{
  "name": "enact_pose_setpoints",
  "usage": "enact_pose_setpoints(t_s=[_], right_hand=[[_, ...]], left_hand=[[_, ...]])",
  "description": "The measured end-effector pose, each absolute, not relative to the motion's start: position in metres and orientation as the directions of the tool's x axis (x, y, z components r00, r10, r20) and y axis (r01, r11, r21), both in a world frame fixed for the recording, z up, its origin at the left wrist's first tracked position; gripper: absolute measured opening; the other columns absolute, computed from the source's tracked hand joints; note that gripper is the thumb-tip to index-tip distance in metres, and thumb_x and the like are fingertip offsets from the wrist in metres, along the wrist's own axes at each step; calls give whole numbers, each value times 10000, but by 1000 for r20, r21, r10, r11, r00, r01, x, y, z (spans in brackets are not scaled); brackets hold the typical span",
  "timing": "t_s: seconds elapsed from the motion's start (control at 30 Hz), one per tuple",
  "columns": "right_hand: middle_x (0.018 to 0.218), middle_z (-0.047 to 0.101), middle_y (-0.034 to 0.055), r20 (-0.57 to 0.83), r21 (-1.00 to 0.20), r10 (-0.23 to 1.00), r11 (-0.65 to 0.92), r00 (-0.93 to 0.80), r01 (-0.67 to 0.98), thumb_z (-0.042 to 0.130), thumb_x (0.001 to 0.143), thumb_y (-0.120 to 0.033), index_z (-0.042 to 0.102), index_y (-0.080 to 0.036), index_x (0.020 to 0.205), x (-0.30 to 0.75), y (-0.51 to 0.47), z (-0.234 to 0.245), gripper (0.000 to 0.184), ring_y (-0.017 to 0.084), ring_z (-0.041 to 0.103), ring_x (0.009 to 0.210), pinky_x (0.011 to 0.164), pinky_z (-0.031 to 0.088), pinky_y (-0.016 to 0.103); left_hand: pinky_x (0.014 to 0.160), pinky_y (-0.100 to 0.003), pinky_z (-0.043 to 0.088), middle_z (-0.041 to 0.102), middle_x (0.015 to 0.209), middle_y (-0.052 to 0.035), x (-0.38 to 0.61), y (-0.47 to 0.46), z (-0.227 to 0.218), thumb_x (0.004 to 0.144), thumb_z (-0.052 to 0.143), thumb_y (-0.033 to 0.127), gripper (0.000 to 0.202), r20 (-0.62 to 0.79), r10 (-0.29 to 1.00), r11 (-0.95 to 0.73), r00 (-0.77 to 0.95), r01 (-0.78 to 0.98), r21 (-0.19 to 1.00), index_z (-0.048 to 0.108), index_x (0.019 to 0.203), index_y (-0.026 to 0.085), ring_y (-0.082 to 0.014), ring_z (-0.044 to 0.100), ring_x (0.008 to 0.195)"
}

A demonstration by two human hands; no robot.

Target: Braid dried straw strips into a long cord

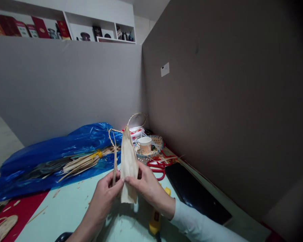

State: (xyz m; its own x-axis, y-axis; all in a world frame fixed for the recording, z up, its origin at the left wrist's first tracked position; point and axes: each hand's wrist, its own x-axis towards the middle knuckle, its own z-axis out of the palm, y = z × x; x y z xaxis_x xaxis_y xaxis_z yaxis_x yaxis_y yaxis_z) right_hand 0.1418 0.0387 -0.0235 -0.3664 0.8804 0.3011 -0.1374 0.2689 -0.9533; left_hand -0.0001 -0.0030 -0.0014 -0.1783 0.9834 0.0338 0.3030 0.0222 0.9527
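A wide, pale dried husk leaf (128, 151) stands upright above the table, its pointed end at the top. My left hand (108, 188) pinches its left edge with the thumb in front. Also at the left fingers is a narrow, twisted husk strip (115, 158), standing beside the leaf. My right hand (150, 185) grips the leaf's right edge, its thumb close to the left thumb. A thin braided cord (110, 131) curves out behind the leaf; where it joins is hidden. Below my right wrist lies a yellow-and-black tool (155, 222), partly covered.
A blue plastic bag (58, 144) with a tied husk bundle (83, 163) lies at the back left. Behind my hands are a paper cup (145, 146), a woven basket (158, 141) and red-handled scissors (158, 166). A black flat object (194, 191) lies right, beside the wall.
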Motion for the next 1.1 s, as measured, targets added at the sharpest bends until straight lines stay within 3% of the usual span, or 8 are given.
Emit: enact_pose_setpoints(t_s=[0.3, 0.5, 0.6, 0.73, 0.83, 0.93, 1.1], right_hand=[[859, 655, 43, 292, -956, 896, 267, -334, -120, 679, 698, -254, 657, -155, 966, 141, 44, -29, 287, 210, 579, 814, 711, 478, 300], [864, 658, 42, 252, -964, 886, 194, -389, -182, 662, 667, -227, 638, -144, 952, 140, 40, -25, 298, 213, 589, 813, 704, 478, 298], [865, 652, 44, 232, -956, 863, 118, -450, -267, 666, 653, -221, 614, -133, 959, 139, 36, -18, 323, 214, 601, 814, 721, 474, 307], [860, 643, 37, 199, -939, 829, 9, -523, -343, 710, 641, -237, 611, -137, 942, 140, 32, -8, 333, 201, 598, 835, 760, 454, 297], [842, 628, 30, 173, -918, 798, -83, -577, -389, 706, 672, -278, 621, -139, 913, 143, 30, -7, 291, 168, 578, 808, 740, 432, 265], [765, 596, 16, 105, -909, 797, -166, -594, -383, 682, 739, -398, 615, -135, 918, 145, 30, -9, 326, 121, 528, 657, 601, 384, 229], [591, 512, -20, 111, -906, 807, -158, -580, -394, 659, 747, -488, 550, -143, 707, 149, 32, -2, 364, 83, 424, 515, 501, 284, 211]], left_hand=[[501, -230, 261, 447, 560, 59, 1, -4, 12, 610, 638, 509, 353, 72, 981, 8, -178, 411, 912, 569, 674, 169, -117, 356, 543], [502, -225, 293, 429, 521, 74, 3, -4, 8, 562, 676, 448, 302, 91, 972, -9, -215, 355, 935, 521, 596, 190, -109, 358, 518], [516, -220, 334, 491, 536, 61, 1, -2, 3, 567, 706, 363, 240, 72, 984, -26, -166, 265, 964, 552, 596, 181, -118, 428, 535], [466, -195, 328, 504, 528, 69, -5, 0, -4, 601, 711, 291, 176, -58, 984, 67, -168, 53, 996, 607, 691, 182, -107, 460, 493], [396, -150, 253, 435, 467, 94, -13, 5, -5, 559, 721, 179, 162, -157, 974, 129, -162, -174, 976, 599, 663, 162, -46, 354, 394], [347, -119, 144, 383, 453, 110, -26, 10, -2, 524, 691, 113, 146, -189, 970, 132, -153, -319, 939, 565, 594, 138, 10, 191, 357], [307, -113, 177, 410, 462, 81, -51, 14, 11, 612, 606, 119, 32, -185, 965, 97, -185, -405, 909, 599, 638, 102, 13, 187, 328]])
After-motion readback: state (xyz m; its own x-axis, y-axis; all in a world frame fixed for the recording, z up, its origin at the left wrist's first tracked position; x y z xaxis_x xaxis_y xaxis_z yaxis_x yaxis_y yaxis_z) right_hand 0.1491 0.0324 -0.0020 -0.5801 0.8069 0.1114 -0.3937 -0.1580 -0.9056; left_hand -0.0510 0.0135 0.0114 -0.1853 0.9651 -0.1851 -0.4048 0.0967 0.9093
